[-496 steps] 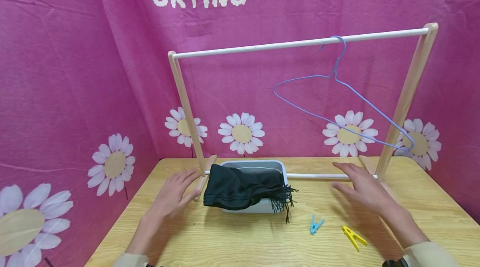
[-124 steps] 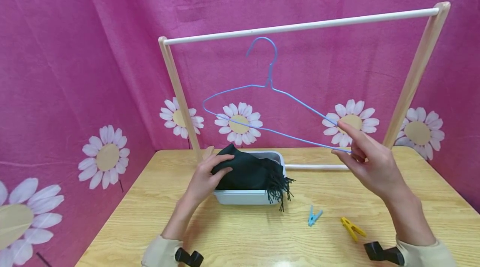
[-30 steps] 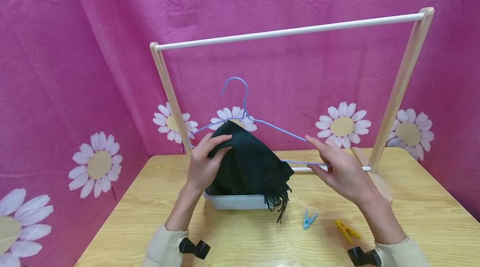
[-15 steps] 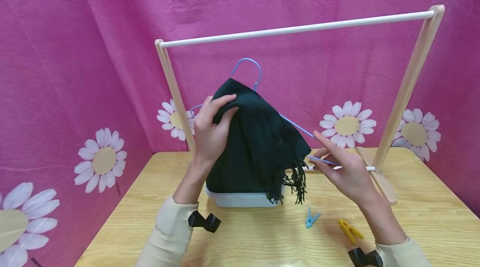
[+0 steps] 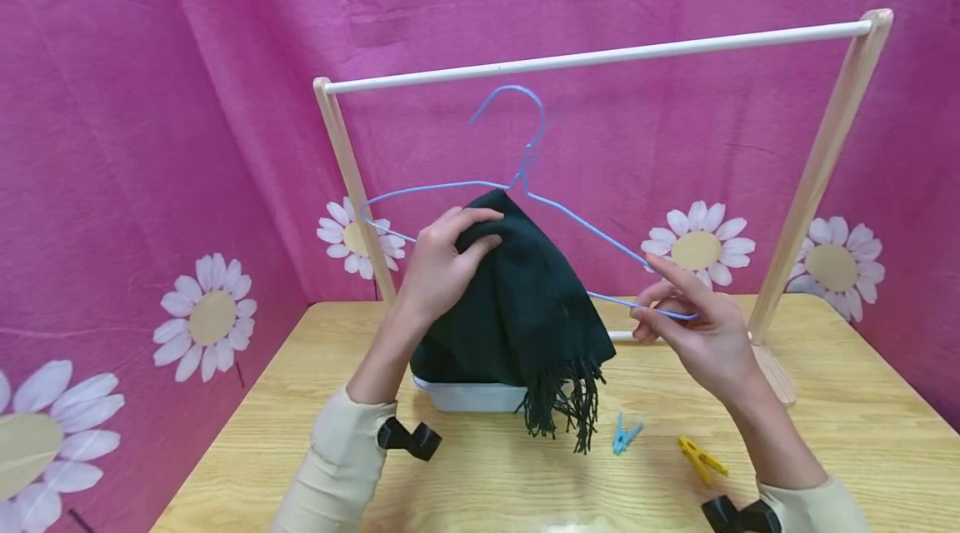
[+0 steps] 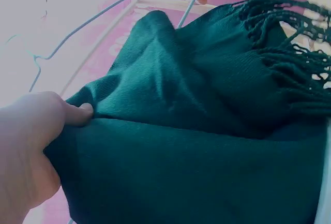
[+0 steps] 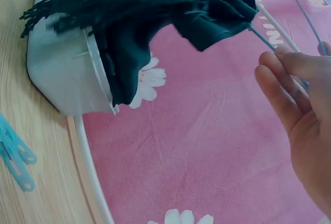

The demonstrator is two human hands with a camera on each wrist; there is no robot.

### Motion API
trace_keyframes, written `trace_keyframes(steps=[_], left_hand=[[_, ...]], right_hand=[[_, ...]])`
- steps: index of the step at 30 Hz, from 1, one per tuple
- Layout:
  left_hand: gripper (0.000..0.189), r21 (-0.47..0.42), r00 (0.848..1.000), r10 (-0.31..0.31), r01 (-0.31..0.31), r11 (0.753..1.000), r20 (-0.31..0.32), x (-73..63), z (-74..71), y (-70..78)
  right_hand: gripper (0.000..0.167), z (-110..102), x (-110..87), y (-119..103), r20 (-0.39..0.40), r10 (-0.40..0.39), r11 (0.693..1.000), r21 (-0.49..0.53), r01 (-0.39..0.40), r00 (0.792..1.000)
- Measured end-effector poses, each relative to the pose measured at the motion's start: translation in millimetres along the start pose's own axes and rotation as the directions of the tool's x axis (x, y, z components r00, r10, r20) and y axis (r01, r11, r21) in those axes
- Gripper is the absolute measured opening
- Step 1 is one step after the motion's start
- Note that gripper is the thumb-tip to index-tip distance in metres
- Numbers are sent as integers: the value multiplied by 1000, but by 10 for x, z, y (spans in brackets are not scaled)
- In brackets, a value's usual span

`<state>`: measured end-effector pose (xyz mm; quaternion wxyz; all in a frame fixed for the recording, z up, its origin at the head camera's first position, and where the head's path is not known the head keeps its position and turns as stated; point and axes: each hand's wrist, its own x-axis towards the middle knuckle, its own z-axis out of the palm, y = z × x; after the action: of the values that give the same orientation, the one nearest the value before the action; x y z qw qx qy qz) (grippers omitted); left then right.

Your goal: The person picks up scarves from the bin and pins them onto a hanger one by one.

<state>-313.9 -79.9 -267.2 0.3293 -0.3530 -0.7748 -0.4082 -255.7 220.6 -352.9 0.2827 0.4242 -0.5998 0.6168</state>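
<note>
A dark green fringed scarf [image 5: 517, 291] is drawn up out of the light grey bin [image 5: 472, 398], its lower part still inside. My left hand [image 5: 442, 266] pinches the scarf near its top corner, thumb on the near side; the left wrist view shows the thumb pressed into the cloth [image 6: 155, 94]. With thumb and fingers, my right hand [image 5: 697, 325] holds the right end of a blue wire hanger [image 5: 585, 225]. The scarf passes in front of the hanger's bottom bar and hides its middle. The hanger's hook points up, below the rail.
A rack with a white rail [image 5: 600, 58] and wooden posts [image 5: 821, 175] stands behind the hands. A light blue clothespin [image 5: 625, 435] and a yellow clothespin [image 5: 701, 460] lie on the table [image 5: 487, 483] at front right. A pink curtain [image 5: 225, 141] hangs behind.
The hanger, first hanging on the rail, is now in my right hand. My left hand has lifted the scarf from the bin; over the last half second the scarf's top dropped and the hanger rose slightly.
</note>
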Motion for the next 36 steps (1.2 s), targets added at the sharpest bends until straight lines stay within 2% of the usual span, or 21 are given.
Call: trace_keyframes(steps=[1,3,6,10,14,17,21,24,26,28,29,31,33,34,35,36], left_hand=[[24,12,999,-29,29,1000,26,-2,12,-18],[24,20,996,-76,75,997,39,-16,33,-53],[23,10,992,-124,124,992,-1,-37,59,-94],[23,-17,988,-148,147,989,-53,-55,73,-106],[22,-62,988,-147,144,988,-54,-58,81,-93],[22,-97,987,-152,147,984,-49,-57,97,-90],[22,-174,985,-166,154,973,-57,-35,131,-82],[24,-279,980,-185,157,947,-76,29,168,-59],[26,-373,968,-238,193,907,-77,97,186,-36],[28,-473,943,-325,257,843,-67,185,189,-6],[29,-531,923,-380,293,795,-59,233,189,6],[31,-643,871,-489,344,684,-54,338,180,29],[34,-758,805,-587,331,562,-83,457,161,35],[35,-796,775,-623,307,521,-108,506,149,29],[35,-824,748,-650,281,492,-133,548,139,16],[36,-836,732,-664,262,481,-152,584,130,-2]], right_hand=[[69,0,-2,-6,20,10,999,-42,-9,1000],[69,2,-7,-20,61,41,991,-131,-32,997],[71,-5,-18,-43,103,86,959,-277,-55,991],[61,7,-17,-68,90,98,921,-386,-56,991],[45,58,12,-113,3,28,907,-419,-24,1000],[39,87,22,-141,-55,-46,902,-431,18,997],[32,82,17,-172,-65,-107,894,-443,67,992],[28,36,14,-218,-43,-131,907,-409,102,990],[27,-4,21,-255,-22,-147,930,-343,131,989],[26,-34,39,-291,12,-167,953,-256,164,986],[26,-44,49,-306,28,-176,959,-219,177,984],[25,-52,70,-330,57,-196,964,-174,203,979],[25,-43,90,-345,77,-217,961,-157,227,973],[25,-37,98,-350,77,-226,959,-158,236,971],[25,-29,106,-352,72,-236,956,-162,245,969],[25,-20,114,-355,62,-248,953,-166,255,967]])
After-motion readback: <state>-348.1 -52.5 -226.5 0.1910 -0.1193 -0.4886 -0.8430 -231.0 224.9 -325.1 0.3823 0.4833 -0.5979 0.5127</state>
